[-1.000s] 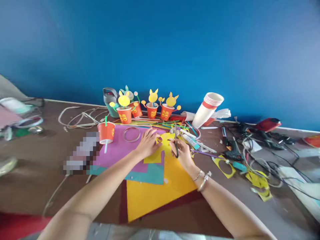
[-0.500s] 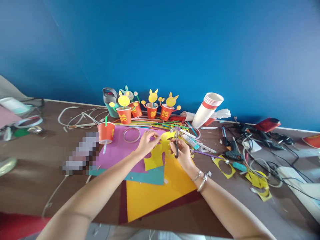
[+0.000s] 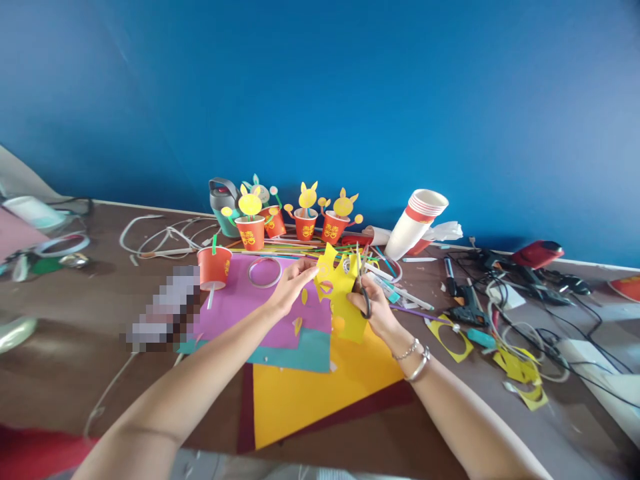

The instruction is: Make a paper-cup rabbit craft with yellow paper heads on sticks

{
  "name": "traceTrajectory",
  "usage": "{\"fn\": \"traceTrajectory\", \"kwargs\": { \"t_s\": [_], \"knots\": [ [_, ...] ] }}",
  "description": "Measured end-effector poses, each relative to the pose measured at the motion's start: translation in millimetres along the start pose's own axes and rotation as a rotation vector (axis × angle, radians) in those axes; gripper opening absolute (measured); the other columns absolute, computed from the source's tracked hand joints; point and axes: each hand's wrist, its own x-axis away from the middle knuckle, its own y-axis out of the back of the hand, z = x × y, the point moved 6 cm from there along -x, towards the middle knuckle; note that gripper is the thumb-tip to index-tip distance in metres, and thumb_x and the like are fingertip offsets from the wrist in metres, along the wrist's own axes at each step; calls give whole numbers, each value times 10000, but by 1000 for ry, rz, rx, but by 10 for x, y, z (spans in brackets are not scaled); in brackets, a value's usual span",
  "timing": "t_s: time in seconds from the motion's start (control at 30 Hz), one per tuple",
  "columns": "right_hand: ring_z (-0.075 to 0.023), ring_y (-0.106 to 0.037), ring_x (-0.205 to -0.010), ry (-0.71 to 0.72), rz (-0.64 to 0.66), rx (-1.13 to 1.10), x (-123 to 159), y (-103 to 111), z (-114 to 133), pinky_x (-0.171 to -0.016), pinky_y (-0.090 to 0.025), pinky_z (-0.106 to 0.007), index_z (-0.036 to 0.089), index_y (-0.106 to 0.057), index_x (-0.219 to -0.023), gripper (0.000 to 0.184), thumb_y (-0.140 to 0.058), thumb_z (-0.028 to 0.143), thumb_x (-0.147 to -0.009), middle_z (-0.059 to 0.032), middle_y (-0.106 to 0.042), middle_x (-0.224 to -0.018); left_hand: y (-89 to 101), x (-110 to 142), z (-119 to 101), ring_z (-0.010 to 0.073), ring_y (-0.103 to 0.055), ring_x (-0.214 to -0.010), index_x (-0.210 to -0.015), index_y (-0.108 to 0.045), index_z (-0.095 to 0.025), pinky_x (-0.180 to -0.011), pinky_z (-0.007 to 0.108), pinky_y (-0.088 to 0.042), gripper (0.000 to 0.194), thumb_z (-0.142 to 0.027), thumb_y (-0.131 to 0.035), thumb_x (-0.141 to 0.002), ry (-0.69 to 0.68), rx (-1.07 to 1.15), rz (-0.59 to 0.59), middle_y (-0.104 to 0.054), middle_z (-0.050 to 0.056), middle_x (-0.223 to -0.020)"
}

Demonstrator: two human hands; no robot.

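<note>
My left hand [image 3: 290,283] pinches the upper edge of a cut yellow paper piece [image 3: 343,293] and holds it upright above the table. My right hand [image 3: 373,308] grips black-handled scissors [image 3: 364,283], whose blades point up into that paper. Small yellow scraps [image 3: 300,313] hang or fall below the piece, over a purple sheet [image 3: 240,300]. A large yellow sheet [image 3: 305,393] and a teal sheet [image 3: 300,350] lie under my wrists. Bracelets sit on my right wrist.
Red paper cups with yellow paper figures [image 3: 305,217] stand at the wall, beside a stack of paper cups [image 3: 415,223]. A single red cup [image 3: 214,267] and a clear ring [image 3: 264,271] sit left. A glue gun [image 3: 467,303], cables and yellow offcuts [image 3: 520,373] lie right.
The yellow piece has been lifted off the table and turned upright. Both hands rose with it, and small yellow scraps now drop below it.
</note>
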Motion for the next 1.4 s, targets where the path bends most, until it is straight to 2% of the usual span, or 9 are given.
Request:
{"fn": "traceTrajectory", "kwargs": {
  "t_s": [0.13,0.33,0.47,0.63,0.73,0.8,0.9,1.07,1.4],
  "knots": [
    [-136,-520,-601,6,68,117,-75,65,79,-561,-439,-264,200,-587,-753,240,-739,339,-630,11,-585,-688,31,-72,27,126,-510,-586,-708,-616,-176,-570,255,-362,282,-417,-748,-642,91,-7,70,-596,-11,-633],
    [-142,-530,-729,494,-500,392,103,291,371,-694,-466,-304,211,-539,-990,234,-632,269,-783,-9,-545,-853,104,-124,45,120,-543,-585,-681,-577,-175,-594,250,-371,295,-391,-764,-609,79,99,-69,-607,-14,-592],
    [-194,-564,-871,744,-414,640,301,84,459,-832,-474,-409,215,-499,-1077,328,-643,206,-782,-59,-540,-998,102,-118,61,103,-518,-571,-691,-534,-185,-603,247,-367,321,-394,-765,-612,66,193,-115,-636,-6,-614],
    [-258,-538,-1044,887,-514,721,445,82,554,-930,-424,-480,226,-455,-1163,409,-614,152,-794,-111,-540,-1095,192,-104,75,74,-406,-509,-594,-492,-191,-569,239,-332,328,-381,-757,-626,5,213,-269,-481,-64,-520],
    [-231,-585,-836,770,-228,753,327,-43,434,-808,-474,-414,239,-571,-1052,306,-657,187,-763,-64,-608,-901,218,-94,69,75,-399,-525,-600,-489,-196,-591,242,-341,323,-378,-753,-642,-21,235,-319,-453,-71,-547],
    [-194,-568,-680,519,16,740,204,-161,212,-674,-477,-353,235,-634,-963,218,-686,244,-752,-31,-612,-760,196,-82,71,79,-416,-538,-621,-502,-198,-604,243,-348,318,-384,-760,-636,-10,277,-311,-470,-70,-567],
    [-148,-516,-576,170,171,544,109,-263,-82,-547,-427,-289,210,-663,-881,170,-693,330,-764,-5,-573,-659,142,-50,98,84,-477,-574,-648,-522,-197,-616,240,-359,335,-379,-797,-587,48,372,-292,-537,-62,-605],
    [-114,-526,-559,-49,205,140,84,-295,-151,-538,-444,-264,184,-651,-889,304,-739,420,-719,18,-557,-642,83,-23,106,113,-586,-674,-669,-549,-198,-671,244,-394,342,-354,-831,-554,84,444,-257,-639,-43,-681],
    [-124,-582,-512,-132,183,137,29,-184,-114,-463,-449,-239,151,-699,-928,385,-772,432,-675,5,-625,-590,-77,1,76,138,-595,-659,-654,-624,-173,-680,268,-439,292,-368,-825,-572,121,276,-10,-664,-6,-667]
  ]
}}
